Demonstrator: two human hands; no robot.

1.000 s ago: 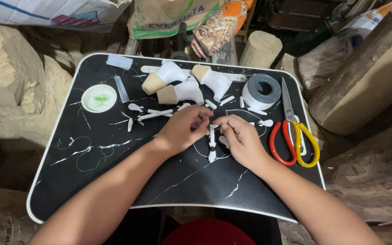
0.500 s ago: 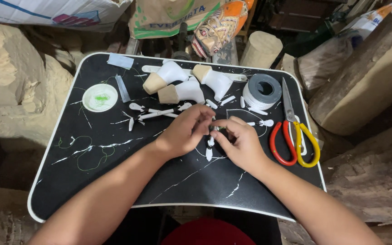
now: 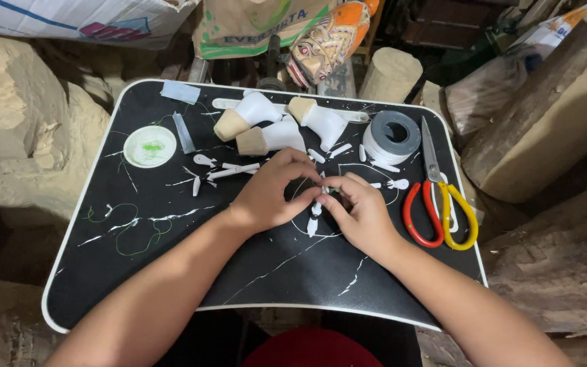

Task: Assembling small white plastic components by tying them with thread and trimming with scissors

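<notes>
Both hands meet over the middle of the black tray [image 3: 171, 272]. The left hand [image 3: 270, 194] and the right hand [image 3: 358, 211] have their fingertips pinched together on a small white piece [image 3: 315, 211], fingers curled close with hardly any gap. The piece hangs from the pinch with its long axis nearly straight up the tray, top end hidden between the fingertips, bottom end pointing back toward the person and slightly left. It sits near the tray's centre; whether its lower tip touches the surface I cannot tell.

Toward the tray's far edge lie three white boot-like shapes [image 3: 270, 132] with tan tops. At its right edge lie the scissors [image 3: 439, 204], red and yellow handles nearest the person, beside a tape roll [image 3: 392, 136]. Near the tray's left far corner sits a round lid [image 3: 149, 146].
</notes>
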